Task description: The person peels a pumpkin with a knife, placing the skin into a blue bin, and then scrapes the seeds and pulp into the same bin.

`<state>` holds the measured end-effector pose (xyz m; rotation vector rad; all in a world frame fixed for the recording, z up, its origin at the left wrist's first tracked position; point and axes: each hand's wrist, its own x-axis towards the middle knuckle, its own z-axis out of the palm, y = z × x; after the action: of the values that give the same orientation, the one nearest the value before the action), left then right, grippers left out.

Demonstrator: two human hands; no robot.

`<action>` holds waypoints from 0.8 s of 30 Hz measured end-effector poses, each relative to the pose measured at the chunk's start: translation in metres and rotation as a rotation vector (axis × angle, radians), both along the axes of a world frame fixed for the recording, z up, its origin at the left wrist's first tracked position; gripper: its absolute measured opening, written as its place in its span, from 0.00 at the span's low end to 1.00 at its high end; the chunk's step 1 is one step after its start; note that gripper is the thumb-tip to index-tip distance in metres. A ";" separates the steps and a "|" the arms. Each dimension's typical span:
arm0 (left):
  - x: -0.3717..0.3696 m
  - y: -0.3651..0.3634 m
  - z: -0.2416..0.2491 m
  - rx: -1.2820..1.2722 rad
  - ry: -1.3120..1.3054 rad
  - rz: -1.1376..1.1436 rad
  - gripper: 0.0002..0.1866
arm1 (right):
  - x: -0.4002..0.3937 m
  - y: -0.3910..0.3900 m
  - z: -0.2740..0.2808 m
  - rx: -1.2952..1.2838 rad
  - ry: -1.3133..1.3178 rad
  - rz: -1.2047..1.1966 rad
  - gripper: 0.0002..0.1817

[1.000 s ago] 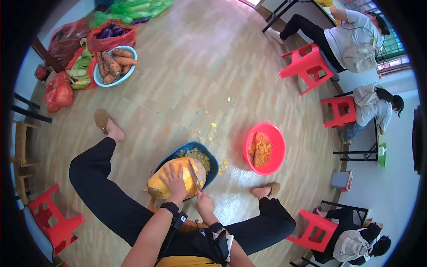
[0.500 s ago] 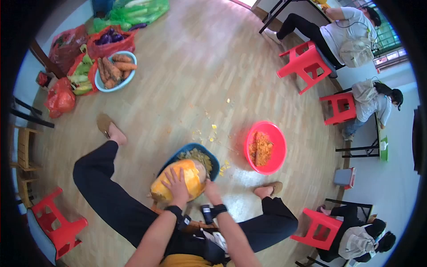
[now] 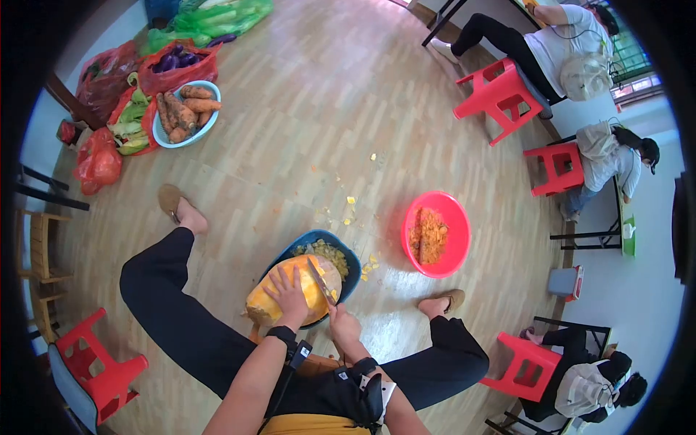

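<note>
A large, partly peeled pumpkin with orange flesh lies on its side over a blue basin that holds peelings. My left hand is spread flat on the pumpkin's top, fingers apart. In my right hand, closed round the handle, is a knife; its blade lies along the pumpkin's surface, to the right of my left hand. Some bits of peel are scattered on the floor beside the basin.
A pink basin with orange shreds stands at the right. At the back left are a bowl of carrots and bags of vegetables. Three people sit on red stools along the right; another red stool is at lower left.
My right hand has moved slightly down, and the knife blade now shows clearly on the pumpkin. My left hand stays spread on the pumpkin.
</note>
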<state>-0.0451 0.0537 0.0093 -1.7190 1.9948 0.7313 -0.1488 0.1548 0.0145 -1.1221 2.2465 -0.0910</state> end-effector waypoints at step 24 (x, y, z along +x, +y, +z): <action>0.002 0.026 -0.030 -0.270 0.077 0.019 0.48 | 0.011 -0.025 -0.027 -0.052 0.007 -0.033 0.22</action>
<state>-0.0428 0.0796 -0.0208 -1.8872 2.2174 0.5619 -0.1379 0.1296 -0.0128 -1.1142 2.2807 -0.1599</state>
